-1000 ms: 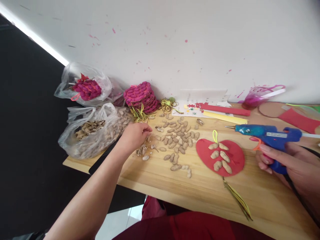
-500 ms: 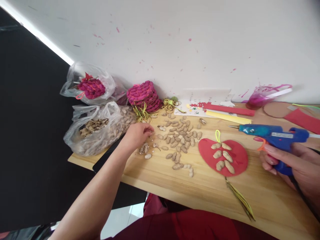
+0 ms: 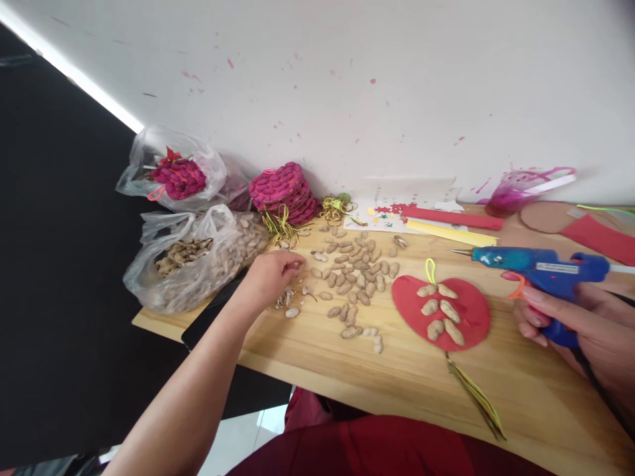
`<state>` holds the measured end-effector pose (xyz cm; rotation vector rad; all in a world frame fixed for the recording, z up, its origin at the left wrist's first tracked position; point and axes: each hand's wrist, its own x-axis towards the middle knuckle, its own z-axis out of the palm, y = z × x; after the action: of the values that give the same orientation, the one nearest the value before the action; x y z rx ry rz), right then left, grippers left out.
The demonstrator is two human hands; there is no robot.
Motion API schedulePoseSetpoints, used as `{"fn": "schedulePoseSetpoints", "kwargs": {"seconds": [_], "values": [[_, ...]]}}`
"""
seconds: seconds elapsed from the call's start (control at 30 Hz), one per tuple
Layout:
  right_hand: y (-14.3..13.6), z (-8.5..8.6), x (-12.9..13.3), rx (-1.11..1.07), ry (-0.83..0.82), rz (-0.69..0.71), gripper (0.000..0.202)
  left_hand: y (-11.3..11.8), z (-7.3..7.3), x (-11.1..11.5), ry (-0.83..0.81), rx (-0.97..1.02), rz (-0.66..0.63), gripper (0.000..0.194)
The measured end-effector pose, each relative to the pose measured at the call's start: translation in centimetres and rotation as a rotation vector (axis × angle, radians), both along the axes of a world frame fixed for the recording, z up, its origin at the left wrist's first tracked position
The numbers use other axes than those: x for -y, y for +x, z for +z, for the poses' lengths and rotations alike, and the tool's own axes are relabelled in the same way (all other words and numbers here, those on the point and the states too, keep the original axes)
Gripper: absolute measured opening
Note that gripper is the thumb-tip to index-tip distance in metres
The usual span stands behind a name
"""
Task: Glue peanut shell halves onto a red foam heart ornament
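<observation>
My right hand [image 3: 588,317] is wrapped round a blue hot glue gun [image 3: 560,266], one finger at its orange trigger and the nozzle pointing left. To the left of the gun lies a red heart-shaped piece [image 3: 479,311] with several peanuts [image 3: 450,309] on it, a yellow loop at the top and a green-yellow tassel [image 3: 473,390] below. My left hand [image 3: 270,277] is low over the table beside the loose peanuts [image 3: 367,268], its fingertips pinched together. Whatever those fingers hold, if anything, is hidden. Shell bits [image 3: 284,299] lie just below this hand.
Plastic bags [image 3: 218,258] of peanuts and shells stand at the left, near a stack of magenta peanut-covered pieces [image 3: 280,188]. Red rolled material [image 3: 451,217], a yellow strip [image 3: 439,231] and a pink-stained cup [image 3: 506,195] are along the wall. A black flat object [image 3: 206,317] lies under my left forearm.
The view has shifted slightly. My left hand stays in nearly the same place with its fingers pinched; the glue gun and the peanuts stay as they were.
</observation>
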<state>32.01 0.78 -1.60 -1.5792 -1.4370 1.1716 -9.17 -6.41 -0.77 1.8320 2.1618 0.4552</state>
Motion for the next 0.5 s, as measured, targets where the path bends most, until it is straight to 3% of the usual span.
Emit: {"fn": "schedulePoseSetpoints", "kwargs": {"seconds": [0.17, 0.27, 0.37, 0.5], "values": [[0.1, 0.0, -0.2, -0.169, -0.113, -0.007, 0.049, 0.3, 1.4, 0.3, -0.121, -0.156, -0.023, 0.030], [-0.1, 0.2, -0.3, -0.185, -0.129, -0.015, 0.051, 1.1, 1.9, -0.6, -0.034, -0.217, -0.024, 0.027], [-0.2, 0.3, -0.4, -0.182, -0.121, -0.014, 0.049, 1.9, 1.4, -2.2, 0.114, -0.179, -0.153, 0.026], [-0.1, 0.0, -0.5, -0.228, -0.124, -0.003, 0.050, 2.3, 0.0, -3.8, 0.123, -0.150, -0.282, 0.023]]}}
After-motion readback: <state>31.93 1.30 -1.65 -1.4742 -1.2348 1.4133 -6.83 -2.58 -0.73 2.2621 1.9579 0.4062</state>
